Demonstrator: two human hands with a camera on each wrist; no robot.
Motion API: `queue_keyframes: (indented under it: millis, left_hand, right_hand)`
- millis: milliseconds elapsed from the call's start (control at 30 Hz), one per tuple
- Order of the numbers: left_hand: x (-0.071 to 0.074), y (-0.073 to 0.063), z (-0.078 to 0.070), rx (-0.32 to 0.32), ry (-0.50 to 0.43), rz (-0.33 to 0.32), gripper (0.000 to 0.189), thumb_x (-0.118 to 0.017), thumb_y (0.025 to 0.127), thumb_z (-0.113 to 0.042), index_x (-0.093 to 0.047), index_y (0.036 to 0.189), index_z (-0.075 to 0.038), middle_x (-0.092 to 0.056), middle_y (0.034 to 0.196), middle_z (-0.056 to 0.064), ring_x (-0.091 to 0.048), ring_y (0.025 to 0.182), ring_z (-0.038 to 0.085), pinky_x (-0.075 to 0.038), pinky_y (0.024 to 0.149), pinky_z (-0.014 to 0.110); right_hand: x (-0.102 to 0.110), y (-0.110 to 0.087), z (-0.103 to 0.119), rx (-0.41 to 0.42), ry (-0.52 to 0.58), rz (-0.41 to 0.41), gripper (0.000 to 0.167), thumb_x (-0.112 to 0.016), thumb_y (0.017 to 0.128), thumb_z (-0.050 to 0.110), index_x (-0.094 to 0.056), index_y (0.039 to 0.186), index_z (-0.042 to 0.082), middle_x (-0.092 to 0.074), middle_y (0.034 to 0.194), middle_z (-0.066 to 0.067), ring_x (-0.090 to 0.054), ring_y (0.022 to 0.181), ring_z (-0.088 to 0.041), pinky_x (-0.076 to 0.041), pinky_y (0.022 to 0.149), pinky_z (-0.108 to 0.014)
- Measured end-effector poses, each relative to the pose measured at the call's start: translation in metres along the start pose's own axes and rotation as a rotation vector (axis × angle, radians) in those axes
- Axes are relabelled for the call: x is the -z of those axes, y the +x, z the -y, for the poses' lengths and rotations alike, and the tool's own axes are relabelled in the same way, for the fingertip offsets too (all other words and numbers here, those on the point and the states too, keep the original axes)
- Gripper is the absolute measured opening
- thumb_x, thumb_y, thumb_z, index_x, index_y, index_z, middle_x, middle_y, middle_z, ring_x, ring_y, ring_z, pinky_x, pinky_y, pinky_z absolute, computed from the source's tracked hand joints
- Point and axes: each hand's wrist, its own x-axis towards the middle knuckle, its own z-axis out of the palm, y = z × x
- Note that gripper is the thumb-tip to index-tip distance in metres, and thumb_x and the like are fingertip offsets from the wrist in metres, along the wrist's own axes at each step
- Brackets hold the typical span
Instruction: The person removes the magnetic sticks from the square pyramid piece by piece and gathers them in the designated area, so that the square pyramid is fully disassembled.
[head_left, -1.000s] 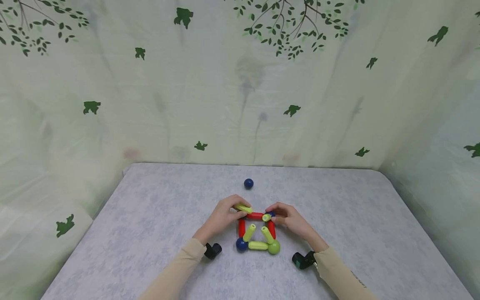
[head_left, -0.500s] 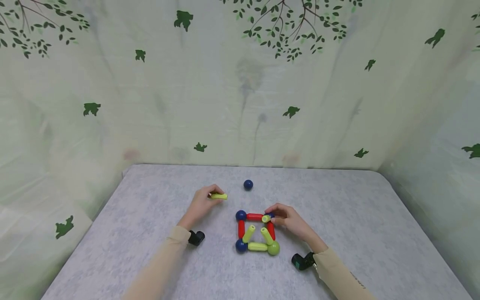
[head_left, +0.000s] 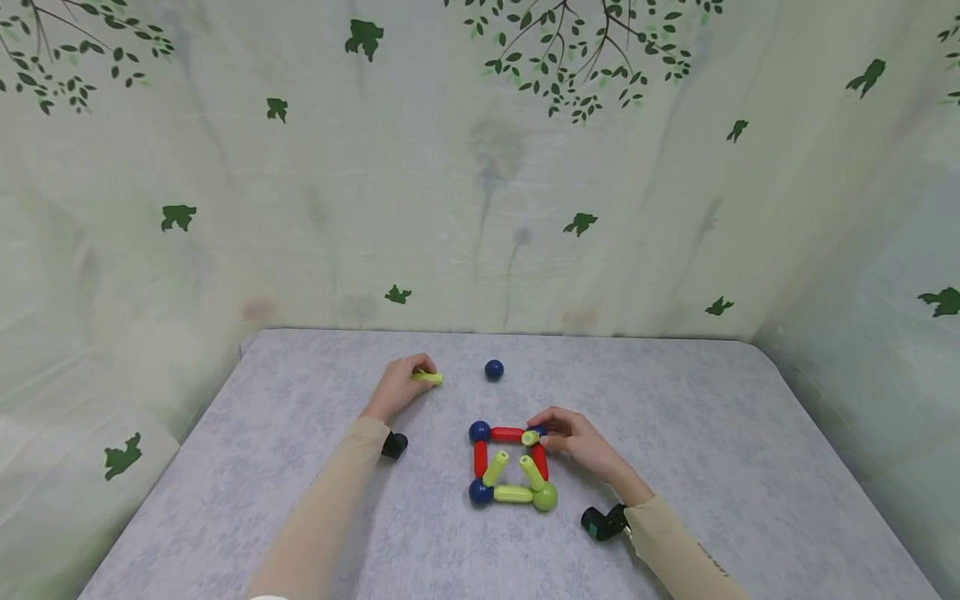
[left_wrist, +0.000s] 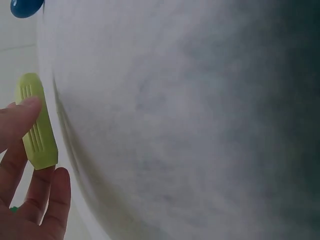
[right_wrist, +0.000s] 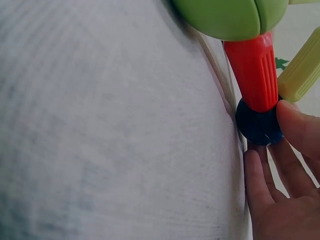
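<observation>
In the head view, my left hand (head_left: 397, 390) pinches a yellow-green magnetic stick (head_left: 429, 377) above the table. The left wrist view shows the thumb across the stick's ribbed side. My right hand (head_left: 576, 442) grips the dark blue ball (right_wrist: 257, 122) at the far right corner of a square frame. That frame joins red sticks (head_left: 507, 434), a yellow-green near stick (head_left: 513, 494), blue balls (head_left: 481, 492) and a green ball (head_left: 544, 497). Yellow-green sticks (head_left: 495, 468) rise from both near corners, and another yellow-green stick (head_left: 530, 437) from the gripped ball.
A loose dark blue ball (head_left: 493, 370) lies beyond the frame on the grey cloth-covered table (head_left: 675, 417). A leaf-printed curtain (head_left: 450, 192) hangs behind the table and along its sides. Each wrist carries a small black camera (head_left: 394, 445).
My left hand has left the frame's far left corner and moved left and farther away, carrying the yellow-green stick. That corner's blue ball is now uncovered. My right hand stays at its corner.
</observation>
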Motion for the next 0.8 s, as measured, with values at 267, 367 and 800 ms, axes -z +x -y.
queue_keyframes:
  millis: [267,367,800]
  left_hand:
    - [-0.003,0.009,0.001,0.019,0.042,0.059,0.018,-0.069,0.081,0.007,-0.065,0.092,-0.006,-0.067,0.098,0.011,-0.06,0.096,0.028,-0.046,0.086,0.044]
    - [-0.001,0.008,0.001,0.036,0.041,0.071,0.018,-0.067,0.081,0.006,-0.065,0.095,-0.006,-0.067,0.101,0.011,-0.059,0.097,0.028,-0.046,0.087,0.044]
    - [0.011,-0.032,-0.042,-0.1,-0.156,0.114,0.021,-0.065,0.088,0.001,-0.063,0.109,-0.001,-0.064,0.109,0.016,-0.057,0.104,0.036,-0.048,0.086,0.046]
  right_hand:
    - [-0.001,0.001,0.0,-0.002,0.007,0.001,0.026,-0.051,0.091,-0.009,-0.056,0.116,-0.01,-0.059,0.112,-0.015,-0.055,0.093,-0.027,-0.047,0.079,-0.04]
    - [-0.001,0.001,0.0,-0.002,0.009,0.005,0.026,-0.051,0.091,-0.009,-0.057,0.116,-0.01,-0.059,0.112,-0.015,-0.055,0.093,-0.026,-0.047,0.078,-0.039]
    - [0.0,0.0,-0.001,-0.013,0.007,-0.003,0.026,-0.052,0.09,-0.009,-0.057,0.116,-0.009,-0.059,0.113,-0.015,-0.055,0.095,-0.028,-0.048,0.081,-0.039]
